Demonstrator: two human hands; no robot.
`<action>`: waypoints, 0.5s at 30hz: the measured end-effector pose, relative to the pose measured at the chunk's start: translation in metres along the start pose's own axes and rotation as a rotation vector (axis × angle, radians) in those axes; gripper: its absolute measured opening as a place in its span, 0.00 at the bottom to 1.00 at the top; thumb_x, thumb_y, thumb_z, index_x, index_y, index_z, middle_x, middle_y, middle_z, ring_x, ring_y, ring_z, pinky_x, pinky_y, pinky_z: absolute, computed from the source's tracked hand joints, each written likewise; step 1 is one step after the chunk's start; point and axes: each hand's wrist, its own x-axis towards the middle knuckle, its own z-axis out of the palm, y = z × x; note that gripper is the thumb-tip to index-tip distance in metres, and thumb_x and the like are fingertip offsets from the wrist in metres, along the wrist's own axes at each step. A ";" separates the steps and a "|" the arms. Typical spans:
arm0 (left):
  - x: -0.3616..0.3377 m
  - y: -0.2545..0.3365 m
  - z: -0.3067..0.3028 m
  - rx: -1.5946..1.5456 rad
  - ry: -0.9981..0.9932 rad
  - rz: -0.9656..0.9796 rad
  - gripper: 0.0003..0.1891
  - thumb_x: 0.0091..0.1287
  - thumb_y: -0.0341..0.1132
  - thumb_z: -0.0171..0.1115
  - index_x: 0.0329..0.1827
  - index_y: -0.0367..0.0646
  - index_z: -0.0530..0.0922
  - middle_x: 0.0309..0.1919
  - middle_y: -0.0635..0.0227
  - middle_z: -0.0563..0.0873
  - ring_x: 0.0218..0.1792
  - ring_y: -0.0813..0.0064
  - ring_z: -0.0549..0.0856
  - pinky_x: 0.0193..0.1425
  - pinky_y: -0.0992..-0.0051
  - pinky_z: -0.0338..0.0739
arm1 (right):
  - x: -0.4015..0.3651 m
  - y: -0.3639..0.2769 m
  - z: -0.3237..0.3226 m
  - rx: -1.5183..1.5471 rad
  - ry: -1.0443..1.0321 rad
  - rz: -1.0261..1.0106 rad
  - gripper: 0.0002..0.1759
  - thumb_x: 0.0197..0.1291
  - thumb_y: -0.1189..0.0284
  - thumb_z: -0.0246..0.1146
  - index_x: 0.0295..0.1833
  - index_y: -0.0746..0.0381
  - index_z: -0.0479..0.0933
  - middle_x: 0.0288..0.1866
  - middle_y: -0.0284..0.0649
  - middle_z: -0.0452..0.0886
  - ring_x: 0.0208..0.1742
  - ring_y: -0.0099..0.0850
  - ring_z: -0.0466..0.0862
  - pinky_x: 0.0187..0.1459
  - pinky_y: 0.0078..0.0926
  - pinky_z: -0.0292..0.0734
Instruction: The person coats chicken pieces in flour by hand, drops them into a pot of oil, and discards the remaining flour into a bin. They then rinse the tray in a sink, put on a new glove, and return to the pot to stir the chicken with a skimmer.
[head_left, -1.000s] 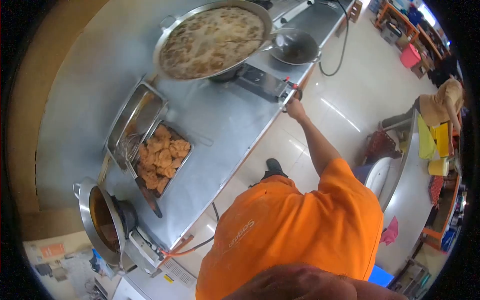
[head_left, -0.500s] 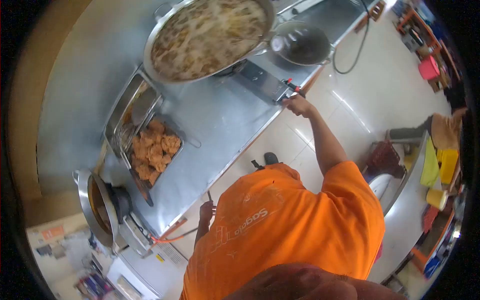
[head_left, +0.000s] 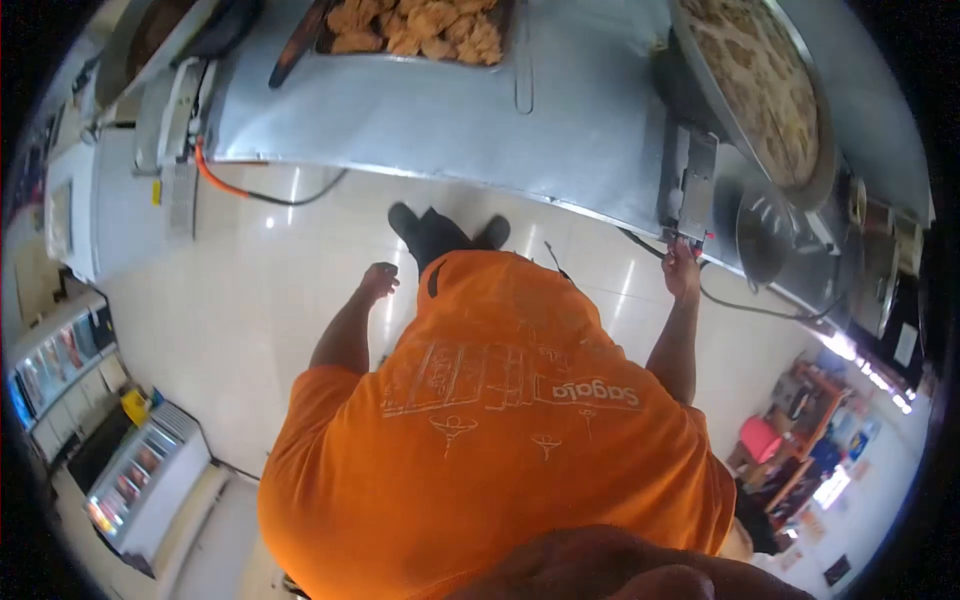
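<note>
My right hand [head_left: 681,265] is at the front end of a metal gas stove [head_left: 697,185], its fingers closed around the control knob, beside small red parts. The knob itself is mostly hidden by the fingers. On the stove sits a large wok [head_left: 822,130] of bubbling, foamy oil with pieces frying in it. My left hand [head_left: 380,282] hangs over the floor, away from the counter. Its fingers are loosely curled and apart, with nothing visible in them.
On the steel counter [head_left: 590,130] lies a tray [head_left: 420,60] of fried chicken [head_left: 430,28], with a dark handle [head_left: 300,42] and a wire loop [head_left: 524,90] beside it. A second pan [head_left: 762,240] stands right of the stove. An orange hose [head_left: 215,180] hangs at left.
My view has turned, so the counter now runs across the top and the wok is at upper right. My right hand stays at the stove front. My left hand shows farther from the counter edge.
</note>
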 end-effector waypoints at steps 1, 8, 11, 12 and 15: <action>-0.011 -0.003 0.013 0.045 -0.008 0.096 0.13 0.64 0.35 0.51 0.50 0.42 0.75 0.27 0.61 0.83 0.17 0.74 0.78 0.16 0.77 0.70 | 0.000 0.000 0.000 -0.002 -0.006 -0.003 0.06 0.61 0.65 0.59 0.37 0.53 0.70 0.28 0.29 0.73 0.21 0.17 0.67 0.21 0.12 0.61; -0.027 -0.017 0.064 0.107 0.117 0.092 0.16 0.63 0.38 0.51 0.50 0.40 0.76 0.27 0.61 0.83 0.19 0.74 0.79 0.18 0.76 0.71 | 0.000 -0.006 -0.029 -0.053 0.043 0.029 0.07 0.64 0.64 0.56 0.37 0.55 0.70 0.29 0.29 0.74 0.22 0.17 0.69 0.22 0.14 0.61; -0.027 -0.018 0.061 0.110 0.176 0.086 0.16 0.63 0.38 0.51 0.50 0.40 0.76 0.29 0.59 0.84 0.21 0.73 0.81 0.20 0.75 0.73 | -0.003 -0.013 -0.029 -0.087 0.043 0.107 0.09 0.64 0.60 0.55 0.37 0.53 0.71 0.28 0.29 0.74 0.21 0.17 0.68 0.21 0.14 0.60; -0.027 -0.017 0.055 0.099 0.194 0.080 0.16 0.63 0.38 0.51 0.50 0.40 0.76 0.30 0.59 0.84 0.21 0.73 0.81 0.20 0.74 0.73 | -0.008 -0.017 -0.027 -0.116 0.057 0.159 0.10 0.64 0.59 0.55 0.37 0.53 0.71 0.28 0.29 0.74 0.21 0.17 0.68 0.21 0.14 0.59; -0.048 -0.005 0.049 0.063 0.205 0.105 0.16 0.63 0.37 0.52 0.51 0.40 0.76 0.31 0.57 0.85 0.22 0.70 0.82 0.21 0.74 0.74 | -0.013 -0.012 -0.021 -0.219 -0.049 0.277 0.12 0.62 0.55 0.55 0.37 0.50 0.71 0.28 0.28 0.73 0.21 0.17 0.69 0.21 0.14 0.59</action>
